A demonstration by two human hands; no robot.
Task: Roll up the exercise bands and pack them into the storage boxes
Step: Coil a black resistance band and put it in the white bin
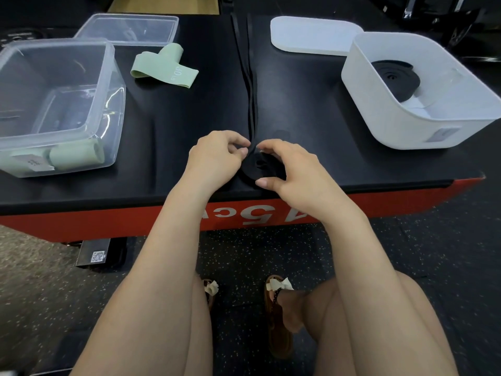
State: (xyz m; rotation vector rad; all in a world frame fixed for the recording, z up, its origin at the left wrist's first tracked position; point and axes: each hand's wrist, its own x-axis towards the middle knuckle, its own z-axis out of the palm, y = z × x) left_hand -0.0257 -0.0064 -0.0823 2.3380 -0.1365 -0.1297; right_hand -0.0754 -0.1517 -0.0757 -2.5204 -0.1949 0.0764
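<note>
Nearest, brown sandals with cream bows [279,284] on speckled dark flooring, and a black block bearing a QR code [98,257] under the platform. On the red side of the black-topped platform [168,126], large white characters, upside down and partly covered by the forearms, apparently "45". At the platform's near edge, left hand [217,156] pinching the long black rubber exercise band [251,85] just where it meets its coiled end, right hand [292,169] curled around that partly wound roll, thumb at the near side. Band's loose length running straight away across the middle, between the containers. To the left, clear plastic storage box [54,104] holding rolled pale green bands [76,156] and a small tag with unreadable writing. Beyond it, flat pale green loop band [162,67] printed "30 LB", reversed. To the right, white rounded storage box [423,88] with a grey label, unreadable, containing a rolled black band [394,78]. Farthest, clear plastic lid [130,29] left, white lid [311,33] right.
</note>
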